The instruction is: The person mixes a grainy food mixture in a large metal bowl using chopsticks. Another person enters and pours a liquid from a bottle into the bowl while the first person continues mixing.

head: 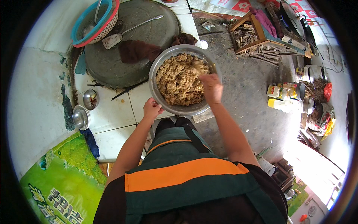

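Note:
A large metal basin (182, 109) stands in front of me at the edge of the tiled counter, holding a brown, lumpy, moist mixture (180, 79). My left hand (152, 109) grips the basin's near left rim. Over the right side of the basin is my right hand (212, 86), blurred, its fingers bent at the mixture; whether it holds something is unclear. Behind and left of the basin lies a large round grey lid (151, 25), with a metal spatula (113, 39) and a dark brown cloth (137, 51) on it.
Blue and red plastic baskets (112, 26) stand at the back left. Small metal bowls (91, 99) sit on the white tiled counter (112, 112) by the wall. To the right are a wooden stool frame (251, 42) with firewood, and several bottles and jars (282, 91) along the wall.

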The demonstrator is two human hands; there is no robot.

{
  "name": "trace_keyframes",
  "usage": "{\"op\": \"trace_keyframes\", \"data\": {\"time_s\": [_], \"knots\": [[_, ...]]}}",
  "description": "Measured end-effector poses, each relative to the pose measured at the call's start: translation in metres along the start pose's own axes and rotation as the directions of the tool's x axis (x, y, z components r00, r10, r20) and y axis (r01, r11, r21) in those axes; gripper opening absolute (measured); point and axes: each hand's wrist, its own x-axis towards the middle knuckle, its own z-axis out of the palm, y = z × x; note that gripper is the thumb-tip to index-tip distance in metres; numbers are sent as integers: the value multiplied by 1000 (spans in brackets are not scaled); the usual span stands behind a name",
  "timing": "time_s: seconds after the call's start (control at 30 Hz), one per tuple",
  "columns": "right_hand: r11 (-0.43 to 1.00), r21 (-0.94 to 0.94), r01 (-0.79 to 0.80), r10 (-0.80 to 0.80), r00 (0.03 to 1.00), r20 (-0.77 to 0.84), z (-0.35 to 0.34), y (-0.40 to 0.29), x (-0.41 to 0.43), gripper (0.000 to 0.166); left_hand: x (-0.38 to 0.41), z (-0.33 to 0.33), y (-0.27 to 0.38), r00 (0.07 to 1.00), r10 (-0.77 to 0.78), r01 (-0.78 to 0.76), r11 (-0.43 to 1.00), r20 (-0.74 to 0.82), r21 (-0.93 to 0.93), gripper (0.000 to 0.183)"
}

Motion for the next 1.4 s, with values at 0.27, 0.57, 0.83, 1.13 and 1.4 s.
{"op": "trace_keyframes", "data": {"time_s": [0.27, 0.57, 0.83, 1.13, 1.4], "knots": [[938, 347, -20, -105, 936, 336, -27, -17, -92, 13, 1, -2, -1, 1000, -31, 31, 1000, -1, 4, 14], [940, 228, -255, 285, 952, -109, -43, 16, -41, 11, 1, -2, -1, 999, -33, 33, 999, 8, -7, 15], [955, 254, 154, -201, 964, 173, 17, -39, -37, 12, 0, -3, 1, 999, -27, 26, 999, 24, 32, 15], [973, 172, -156, 154, 988, 24, -53, -4, -38, 7, 1, -6, -4, 999, -27, 27, 1000, 41, 3, 15], [801, 521, -296, 288, 953, 100, -1, 5, -27, 13, 0, -3, -3, 1000, 1, 0, 999, 24, -41, 14]]}}
